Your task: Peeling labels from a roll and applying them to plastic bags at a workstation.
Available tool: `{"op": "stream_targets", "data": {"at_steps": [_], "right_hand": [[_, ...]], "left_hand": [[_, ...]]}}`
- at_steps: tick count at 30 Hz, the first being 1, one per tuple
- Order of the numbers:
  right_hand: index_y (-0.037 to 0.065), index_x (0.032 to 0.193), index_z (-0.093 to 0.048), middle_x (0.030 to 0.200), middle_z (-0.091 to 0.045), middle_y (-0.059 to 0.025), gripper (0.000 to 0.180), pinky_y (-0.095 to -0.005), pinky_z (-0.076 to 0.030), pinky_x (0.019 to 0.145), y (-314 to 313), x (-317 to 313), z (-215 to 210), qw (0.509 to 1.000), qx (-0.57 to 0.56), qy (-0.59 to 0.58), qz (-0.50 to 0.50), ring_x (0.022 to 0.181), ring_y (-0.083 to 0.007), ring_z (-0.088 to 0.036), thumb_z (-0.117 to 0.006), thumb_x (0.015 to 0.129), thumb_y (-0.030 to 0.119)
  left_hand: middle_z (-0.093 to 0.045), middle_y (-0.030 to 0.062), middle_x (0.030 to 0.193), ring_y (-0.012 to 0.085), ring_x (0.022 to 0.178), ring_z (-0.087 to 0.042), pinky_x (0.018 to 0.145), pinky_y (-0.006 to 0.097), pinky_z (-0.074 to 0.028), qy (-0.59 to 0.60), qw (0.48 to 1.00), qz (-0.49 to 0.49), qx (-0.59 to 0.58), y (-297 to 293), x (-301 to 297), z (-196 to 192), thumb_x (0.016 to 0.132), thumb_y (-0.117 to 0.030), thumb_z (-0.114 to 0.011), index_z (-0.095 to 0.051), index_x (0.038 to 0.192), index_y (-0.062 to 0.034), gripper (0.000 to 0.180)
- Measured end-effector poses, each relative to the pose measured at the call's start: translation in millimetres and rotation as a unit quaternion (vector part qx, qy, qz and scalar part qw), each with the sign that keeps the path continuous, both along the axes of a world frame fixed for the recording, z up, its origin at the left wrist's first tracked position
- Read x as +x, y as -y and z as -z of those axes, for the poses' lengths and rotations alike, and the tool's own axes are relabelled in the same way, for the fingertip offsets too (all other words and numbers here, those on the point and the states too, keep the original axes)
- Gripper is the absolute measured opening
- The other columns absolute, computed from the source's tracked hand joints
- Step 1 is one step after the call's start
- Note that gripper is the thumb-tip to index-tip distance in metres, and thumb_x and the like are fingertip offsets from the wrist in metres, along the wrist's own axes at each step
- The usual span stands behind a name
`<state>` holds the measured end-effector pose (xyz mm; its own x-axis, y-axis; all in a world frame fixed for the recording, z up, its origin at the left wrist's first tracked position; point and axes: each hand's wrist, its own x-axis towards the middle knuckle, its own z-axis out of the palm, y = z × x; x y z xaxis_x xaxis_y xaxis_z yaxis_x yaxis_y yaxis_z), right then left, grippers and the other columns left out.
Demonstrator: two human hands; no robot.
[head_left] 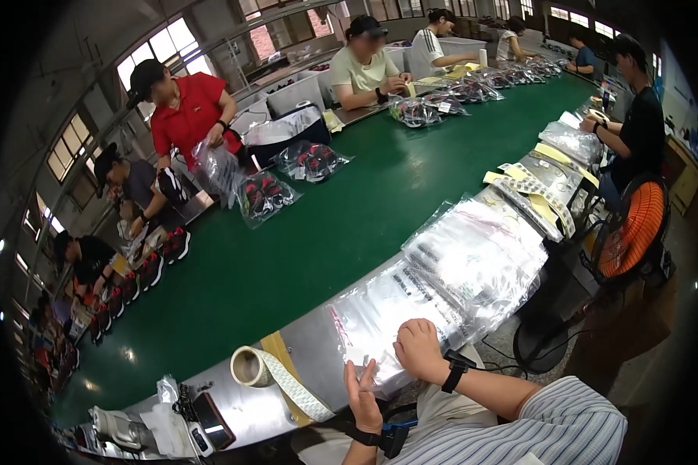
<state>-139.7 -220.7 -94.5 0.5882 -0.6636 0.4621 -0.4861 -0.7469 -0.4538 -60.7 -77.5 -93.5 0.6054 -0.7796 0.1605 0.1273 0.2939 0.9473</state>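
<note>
A stack of clear plastic bags [392,306] lies on the metal ledge in front of me. At its near left corner is my left hand [362,399], its thumb and fingers stretched up and apart by the bags' edge. My right hand [420,349] rests on the near side of the bags with its fingers curled down; whatever may be in them is hidden. A second pile of clear bags [481,256] overlaps the stack on the right. Left of my hands, a roll of stickers [250,367] stands on the ledge, its strip of labels [298,391] trailing toward me.
A green conveyor belt [326,225] runs past the ledge. Bagged shoes [265,194] lie on its far side, where several people work. A phone [212,418] lies at the lower left. At right stand an orange fan [634,229] and a person in black [642,116].
</note>
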Motion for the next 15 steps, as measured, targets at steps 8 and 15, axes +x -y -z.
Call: {"op": "stream_targets", "data": {"at_steps": [8,15], "right_hand": [[0.005,0.09,-0.058,0.1,-0.053,-0.0097,0.031,-0.0507,-0.033,0.093,-3,16,-4,0.999,-0.025,-0.006,-0.024,0.101,-0.0282,-0.049,-0.07,0.07,0.025],[0.006,0.066,-0.055,0.07,-0.054,-0.009,0.012,-0.0388,-0.045,0.063,45,-33,-18,0.987,0.094,0.108,0.079,0.071,-0.0293,-0.053,-0.063,0.073,0.012]], "left_hand": [[-0.027,0.0217,0.142,0.0317,0.126,-0.041,0.104,0.04,-0.032,0.081,0.996,-0.026,-0.001,6,8,8,0.085,-0.067,-0.041,-0.003,0.143,0.0061,0.1],[-0.027,0.0218,0.141,0.0311,0.127,-0.04,0.107,0.04,-0.026,0.115,0.993,-0.019,0.029,5,9,11,0.087,-0.068,-0.034,-0.005,0.143,0.0055,0.096]]}}
